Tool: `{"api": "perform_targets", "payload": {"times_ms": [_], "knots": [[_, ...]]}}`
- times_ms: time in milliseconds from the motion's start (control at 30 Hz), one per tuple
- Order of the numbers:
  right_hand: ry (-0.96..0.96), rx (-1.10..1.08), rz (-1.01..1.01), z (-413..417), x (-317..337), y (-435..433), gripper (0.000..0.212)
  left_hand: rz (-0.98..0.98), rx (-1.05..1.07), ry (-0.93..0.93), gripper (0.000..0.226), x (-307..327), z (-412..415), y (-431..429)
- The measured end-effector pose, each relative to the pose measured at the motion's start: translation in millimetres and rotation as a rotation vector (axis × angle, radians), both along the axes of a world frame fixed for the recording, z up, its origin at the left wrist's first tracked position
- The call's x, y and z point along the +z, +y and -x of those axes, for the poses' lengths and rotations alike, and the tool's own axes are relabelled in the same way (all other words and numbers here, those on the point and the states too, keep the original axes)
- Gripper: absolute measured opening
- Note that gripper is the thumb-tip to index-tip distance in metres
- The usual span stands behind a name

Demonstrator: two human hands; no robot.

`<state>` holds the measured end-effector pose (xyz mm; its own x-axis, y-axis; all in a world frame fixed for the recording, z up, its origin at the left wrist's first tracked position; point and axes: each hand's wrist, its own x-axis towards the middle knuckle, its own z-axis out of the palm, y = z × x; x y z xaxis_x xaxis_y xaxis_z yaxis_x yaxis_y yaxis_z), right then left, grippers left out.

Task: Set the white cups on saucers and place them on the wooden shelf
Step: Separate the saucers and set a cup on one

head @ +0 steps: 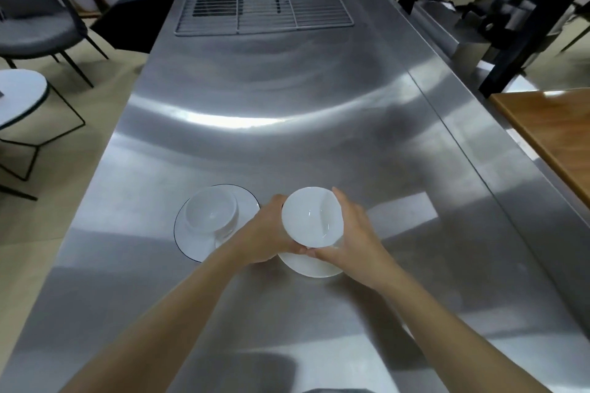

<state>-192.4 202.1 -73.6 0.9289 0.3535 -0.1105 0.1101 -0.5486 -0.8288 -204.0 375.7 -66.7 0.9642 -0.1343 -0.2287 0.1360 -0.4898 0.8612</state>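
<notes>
Both hands meet over the near middle of a steel counter (pixel 287 99), cupping one white cup (pixel 311 217) between them. The left hand (pixel 266 233) wraps the cup's left side, fingers curled behind and under it, thumb side toward the camera. The right hand (pixel 351 230) presses on the right side, fingers running up along the rim, their tips showing just past the far edge. The cup is tilted, its open mouth turned up toward the camera, so its smooth inside shows. It is held above a plain white saucer (pixel 311 268), of which only the near edge peeks out below the hands; whether the cup's base touches that saucer cannot be told, as the hands hide it.

Just to the left, close beside the left hand, a second cup (pixel 210 212) stands upright on a dark-rimmed saucer (pixel 191 241), set toward the saucer's far side.

At the far end of the counter lies a wire rack (pixel 263 3). At the right edge of the view, beyond the counter, a wooden shelf (pixel 549 134) juts in, with a black frame (pixel 530 29) rising behind it. To the left, on the floor, stand a grey chair (pixel 35 29) and a small round white table (pixel 19 96)
</notes>
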Motion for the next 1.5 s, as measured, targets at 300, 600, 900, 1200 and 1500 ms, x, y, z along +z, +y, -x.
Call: {"api": "perform_targets", "payload": {"times_ms": [300,600,900,1200,1500], "knots": [[-0.004,-0.041,0.112,7,1,-7,0.103,-0.161,0.015,0.056,0.077,3,8,2],[0.293,-0.452,-0.15,-30,-10,-31,0.066,-0.146,0.389,0.325,0.061,-6,37,10],[0.512,-0.323,-0.252,-36,-7,-27,0.027,0.223,0.497,0.422,0.049,-12,29,-8],[0.528,-0.369,-0.344,-38,-4,-40,0.036,0.332,0.467,0.447,0.029,-6,19,-14],[0.55,-0.474,-0.493,-37,-7,-59,0.036,0.484,0.434,0.457,0.037,-4,2,-24]]}}
